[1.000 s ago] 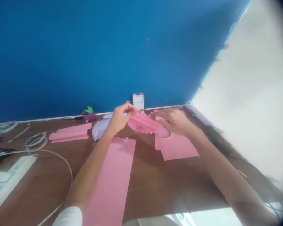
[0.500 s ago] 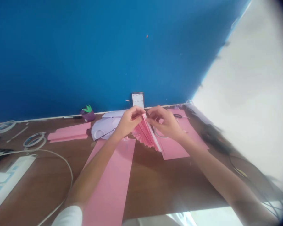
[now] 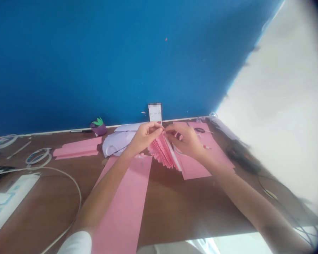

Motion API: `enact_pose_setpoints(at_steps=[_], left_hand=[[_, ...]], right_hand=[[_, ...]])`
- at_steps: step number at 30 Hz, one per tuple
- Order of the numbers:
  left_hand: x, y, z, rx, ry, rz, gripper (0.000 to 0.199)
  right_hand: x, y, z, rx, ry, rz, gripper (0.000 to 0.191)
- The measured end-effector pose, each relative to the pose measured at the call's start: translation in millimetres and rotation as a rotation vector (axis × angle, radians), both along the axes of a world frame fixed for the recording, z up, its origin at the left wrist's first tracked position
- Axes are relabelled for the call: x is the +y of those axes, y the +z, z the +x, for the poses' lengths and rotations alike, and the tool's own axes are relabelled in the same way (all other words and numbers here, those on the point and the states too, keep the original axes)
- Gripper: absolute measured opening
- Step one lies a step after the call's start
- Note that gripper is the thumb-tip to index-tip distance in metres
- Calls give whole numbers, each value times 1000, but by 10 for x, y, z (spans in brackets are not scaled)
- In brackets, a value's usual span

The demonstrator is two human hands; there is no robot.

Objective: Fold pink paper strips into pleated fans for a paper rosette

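A pleated pink paper fan (image 3: 163, 151) hangs between my hands, its folds spread downward above the brown table. My left hand (image 3: 145, 135) pinches its narrow top end from the left. On the right, my right hand (image 3: 184, 138) has its fingers closed on the same top end, beside the pale edge strip. The fingertips of both hands nearly meet there and hide the very tip. Under my left forearm lies a long pink sheet (image 3: 127, 197). Another pink sheet (image 3: 196, 165) is beneath and beyond my right hand, with dark-handled scissors (image 3: 199, 130) on it.
A phone (image 3: 155, 113) leans on the blue wall behind my hands. Lilac paper (image 3: 118, 141), folded pink paper (image 3: 78, 147) and a small purple cup (image 3: 99, 128) stand or lie to the left. A white power strip (image 3: 13, 197) and cable are nearer left.
Both hands have dipped very slightly at the fan's top end, and my right fingers have drawn closer to my left fingertips. The fan's pleats hang slightly differently.
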State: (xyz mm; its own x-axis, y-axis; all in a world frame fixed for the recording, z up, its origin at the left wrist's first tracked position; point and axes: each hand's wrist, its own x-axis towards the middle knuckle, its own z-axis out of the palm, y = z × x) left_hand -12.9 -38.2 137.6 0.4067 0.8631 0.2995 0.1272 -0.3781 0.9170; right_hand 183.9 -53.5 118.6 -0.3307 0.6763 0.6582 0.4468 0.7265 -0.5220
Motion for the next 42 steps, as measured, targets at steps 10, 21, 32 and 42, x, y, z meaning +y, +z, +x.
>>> enact_pose_setpoints(at_steps=[10,21,32,42], left_hand=[[13,-25,-25,6,6,-60,33],[-33,-60,45,44,138,-76,27],[-54,-88,36,61,138,-61,28],[-78,-68,32,106,138,-67,30]], right_hand=[[-2,30,28,-41,-46,71,14],[-34,-78,-78,-9,-157,83,24],[-38,-159,-99,-224,-288,178,28],[-56,-174,-116,-274,-302,242,36]])
